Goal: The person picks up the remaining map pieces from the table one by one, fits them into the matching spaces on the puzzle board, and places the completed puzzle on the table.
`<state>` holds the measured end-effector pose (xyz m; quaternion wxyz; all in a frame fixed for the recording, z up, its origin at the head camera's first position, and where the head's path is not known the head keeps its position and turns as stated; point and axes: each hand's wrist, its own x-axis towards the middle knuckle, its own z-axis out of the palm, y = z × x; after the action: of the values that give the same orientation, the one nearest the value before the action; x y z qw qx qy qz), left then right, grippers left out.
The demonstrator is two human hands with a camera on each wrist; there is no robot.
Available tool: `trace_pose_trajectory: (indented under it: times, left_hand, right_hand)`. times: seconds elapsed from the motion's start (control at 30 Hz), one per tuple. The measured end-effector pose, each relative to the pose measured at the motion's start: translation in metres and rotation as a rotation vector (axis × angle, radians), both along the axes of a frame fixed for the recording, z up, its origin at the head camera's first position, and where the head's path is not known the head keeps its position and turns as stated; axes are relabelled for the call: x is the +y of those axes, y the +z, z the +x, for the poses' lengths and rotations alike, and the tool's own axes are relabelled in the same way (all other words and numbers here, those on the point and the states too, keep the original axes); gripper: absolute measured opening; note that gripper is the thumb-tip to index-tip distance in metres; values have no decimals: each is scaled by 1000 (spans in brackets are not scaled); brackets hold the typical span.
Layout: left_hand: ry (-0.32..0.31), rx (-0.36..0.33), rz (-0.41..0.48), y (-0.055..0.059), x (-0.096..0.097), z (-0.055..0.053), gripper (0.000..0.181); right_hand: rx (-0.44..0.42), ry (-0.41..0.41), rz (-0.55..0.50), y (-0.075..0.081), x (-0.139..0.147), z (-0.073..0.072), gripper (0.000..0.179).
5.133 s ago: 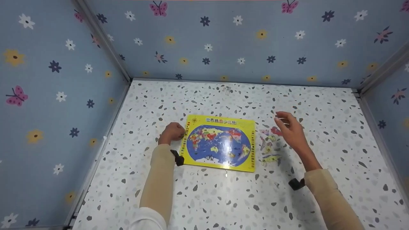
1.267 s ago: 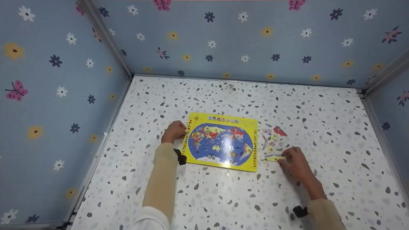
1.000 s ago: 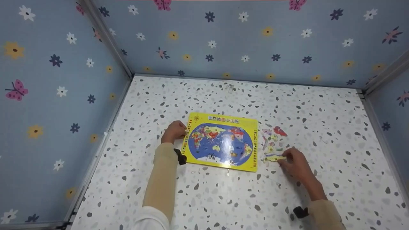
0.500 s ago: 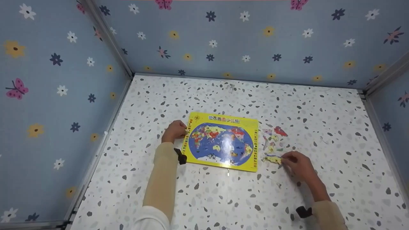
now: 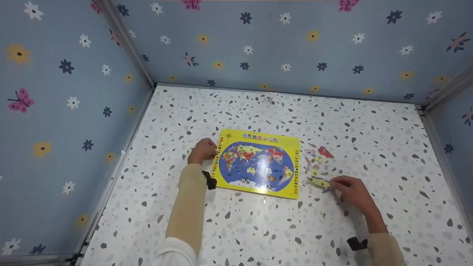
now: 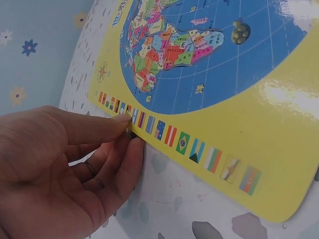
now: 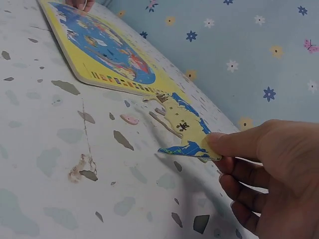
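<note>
Several loose pieces beside map board; left hand pinches its edge, right hand yellow-blue piece.

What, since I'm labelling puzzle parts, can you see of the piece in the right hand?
The piece is thin and flat, irregular in outline, mostly pale yellow with blue along some edges and small dark printing; it looks like card or thin board. The right hand pinches one end, thumb over the printed face. That end looks raised above the table; whether the far end touches anything is unclear. It is to the right of the yellow map board.
</note>
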<state>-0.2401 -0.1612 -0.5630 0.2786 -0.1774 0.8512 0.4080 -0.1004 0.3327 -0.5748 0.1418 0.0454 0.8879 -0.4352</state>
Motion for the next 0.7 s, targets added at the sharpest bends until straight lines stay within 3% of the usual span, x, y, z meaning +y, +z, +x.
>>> trace_pose_trajectory:
  times: [0.23, 0.7]
  left_hand:
    - [0, 7, 4, 3, 1, 1, 23]
    - [-12, -8, -41, 8, 4, 3, 22]
  right_hand:
    - [11, -26, -52, 4, -5, -4, 41]
    - [58, -50, -47, 13, -28, -19, 46]
